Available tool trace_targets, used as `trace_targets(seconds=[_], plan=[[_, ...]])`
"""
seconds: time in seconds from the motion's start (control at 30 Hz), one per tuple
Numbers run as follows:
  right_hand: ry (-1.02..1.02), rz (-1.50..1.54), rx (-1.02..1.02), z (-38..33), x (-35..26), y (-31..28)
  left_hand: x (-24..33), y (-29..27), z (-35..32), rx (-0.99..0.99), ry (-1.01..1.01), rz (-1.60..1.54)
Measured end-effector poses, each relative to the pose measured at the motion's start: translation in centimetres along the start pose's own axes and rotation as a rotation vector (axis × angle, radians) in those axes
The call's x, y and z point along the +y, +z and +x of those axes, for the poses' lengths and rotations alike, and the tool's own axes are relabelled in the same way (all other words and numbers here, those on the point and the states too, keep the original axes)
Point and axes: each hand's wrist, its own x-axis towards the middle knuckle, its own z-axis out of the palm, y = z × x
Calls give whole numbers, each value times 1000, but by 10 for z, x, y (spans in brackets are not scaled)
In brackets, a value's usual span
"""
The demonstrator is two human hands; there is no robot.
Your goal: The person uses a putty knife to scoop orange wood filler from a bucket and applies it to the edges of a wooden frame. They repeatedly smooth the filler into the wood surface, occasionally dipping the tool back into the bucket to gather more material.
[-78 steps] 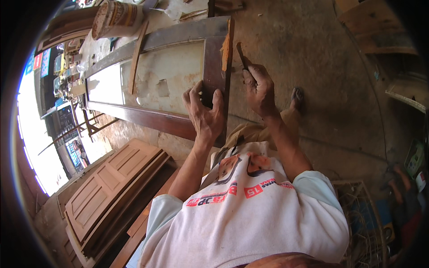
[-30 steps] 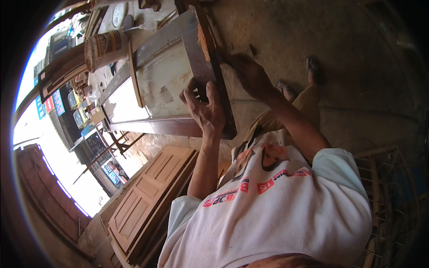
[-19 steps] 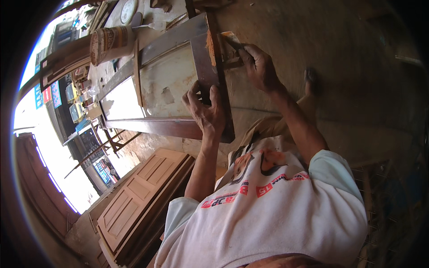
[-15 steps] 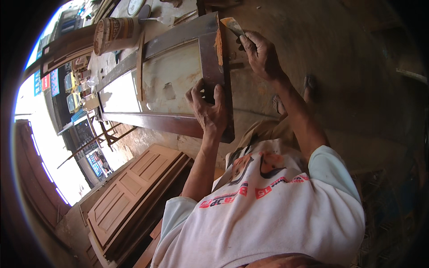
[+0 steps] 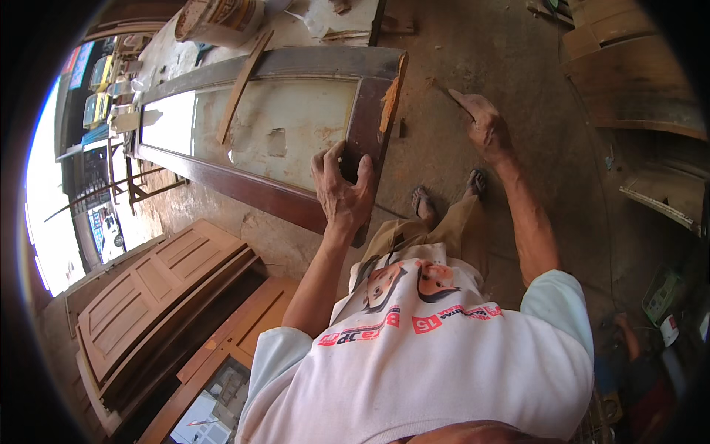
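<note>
One framed wooden door (image 5: 303,111) is lying ahead in the head view; the left hand (image 5: 344,194), spread wide, is resting on its end; the right hand (image 5: 487,127) is gripping a putty knife (image 5: 450,94), apart from the door's orange filler (image 5: 389,105).

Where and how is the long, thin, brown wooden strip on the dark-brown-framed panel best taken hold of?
Probably pinch the brown wooden strip near mid-length, coming from above, across its narrow width: it lies uncovered over the panel, with both long edges exposed.
</note>
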Motion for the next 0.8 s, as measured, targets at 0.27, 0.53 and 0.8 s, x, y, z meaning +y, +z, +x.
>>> trace_targets(seconds=[0.27,0.53,0.8], plan=[[450,684,-160,80,-55,1,7,-7,-8,7,-27,68],[466,-66,-651,-15,58,-5,6,-3,8,68,-121,20],[416,330,-406,30,-10,-87,12,-5,-15,65,-93,68]])
